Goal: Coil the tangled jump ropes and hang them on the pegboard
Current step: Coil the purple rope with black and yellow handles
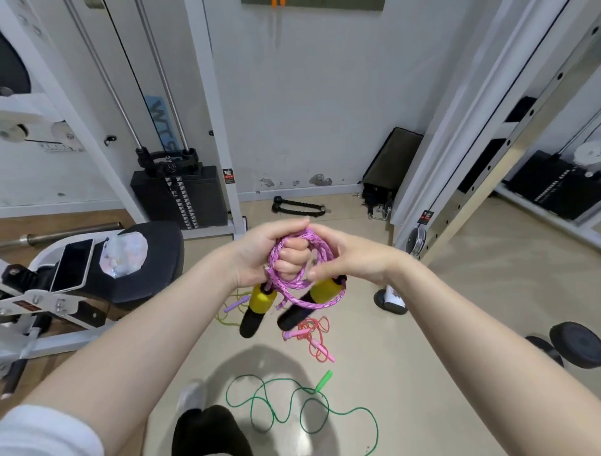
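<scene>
Two bare hands meet at the middle of the view, both closed on a pink-and-white braided jump rope (300, 260) wound into several loops. The left hand (260, 257) has its fingers curled through the coil, so the strands wrap around them and hide part of the palm. The right hand (349, 257) pinches the coil's right side; its fingertips are partly covered by rope. Below the hands hang the rope's yellow-and-black foam handles (257, 309), blurred, and where cord joins them is hard to make out. On the beige floor lie a loose green jump rope (302, 410), a tangled red rope with pink handles (313, 338), and a thin yellow-green rope with a purple handle (232, 307), largely hidden behind the left handle. The pegboard's dark lower edge (312, 4) is cut off at the top.
</scene>
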`<state>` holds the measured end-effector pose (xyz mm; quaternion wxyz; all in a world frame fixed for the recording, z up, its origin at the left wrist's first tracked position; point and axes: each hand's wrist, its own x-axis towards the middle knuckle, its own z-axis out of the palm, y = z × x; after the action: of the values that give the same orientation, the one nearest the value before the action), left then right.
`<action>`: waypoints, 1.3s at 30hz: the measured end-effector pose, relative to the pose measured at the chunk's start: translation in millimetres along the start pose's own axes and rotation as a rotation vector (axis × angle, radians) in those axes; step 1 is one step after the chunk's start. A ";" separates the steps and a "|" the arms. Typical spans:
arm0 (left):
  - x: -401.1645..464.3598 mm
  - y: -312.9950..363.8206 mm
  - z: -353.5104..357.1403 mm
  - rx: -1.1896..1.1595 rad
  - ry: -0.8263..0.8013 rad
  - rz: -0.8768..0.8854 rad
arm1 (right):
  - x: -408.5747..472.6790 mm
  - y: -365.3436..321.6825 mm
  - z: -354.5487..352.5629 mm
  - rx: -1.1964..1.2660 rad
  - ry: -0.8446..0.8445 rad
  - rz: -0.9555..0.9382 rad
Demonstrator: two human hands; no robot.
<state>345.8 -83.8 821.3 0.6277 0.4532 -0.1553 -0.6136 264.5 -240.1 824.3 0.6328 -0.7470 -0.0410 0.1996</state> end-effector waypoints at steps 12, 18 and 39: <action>69.3 103.4 -122.3 0.102 0.042 0.087 | 120.5 11.3 -111.4 -0.165 0.058 0.292; 125.9 183.5 -193.0 0.184 0.069 0.040 | 237.4 -18.7 -162.4 -0.960 0.074 0.654; 287.1 384.3 -323.2 -0.531 0.170 0.290 | 396.8 -57.6 -314.6 -0.681 0.667 -0.141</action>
<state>887.6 -286.0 834.6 0.8159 0.2964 0.0004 -0.4965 749.5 -396.6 819.6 0.3430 -0.9304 0.0508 -0.1190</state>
